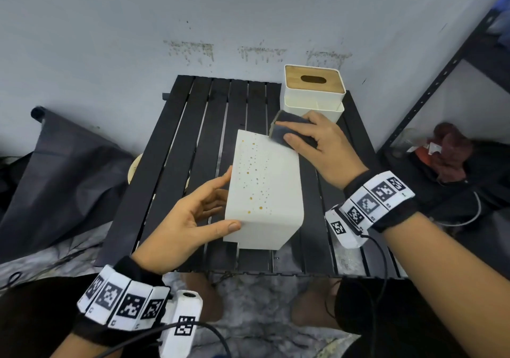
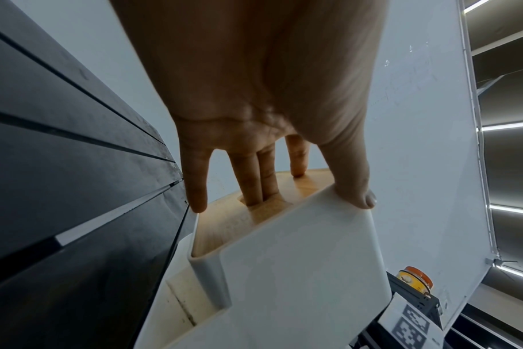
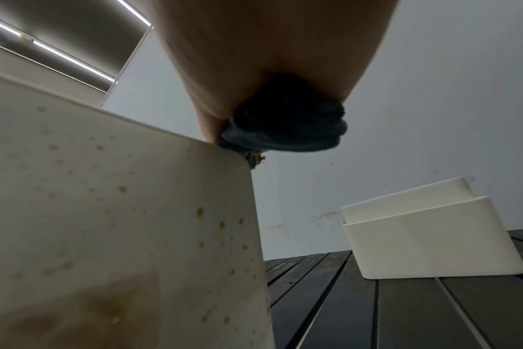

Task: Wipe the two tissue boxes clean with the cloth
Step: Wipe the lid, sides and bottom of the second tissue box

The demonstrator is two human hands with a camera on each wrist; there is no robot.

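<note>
A white tissue box (image 1: 265, 189) lies on its side on the black slatted table (image 1: 176, 142), its upward face speckled with yellow-brown spots (image 3: 128, 212). My left hand (image 1: 193, 214) holds its left end: thumb on the near top edge, two fingers (image 2: 260, 179) in the slot of the wooden lid (image 2: 224, 224). My right hand (image 1: 317, 148) grips a dark grey cloth (image 1: 289, 131) and presses it on the box's far right corner (image 3: 284, 127). The second tissue box (image 1: 314, 92), white with a wooden lid, stands upright at the table's far right (image 3: 433, 236).
A stained grey wall rises just behind the table. A dark metal shelf frame (image 1: 430, 95) stands at the right with red and black clutter (image 1: 452, 153) at its foot. A dark bag (image 1: 55, 164) lies left of the table. My knees sit under the near edge.
</note>
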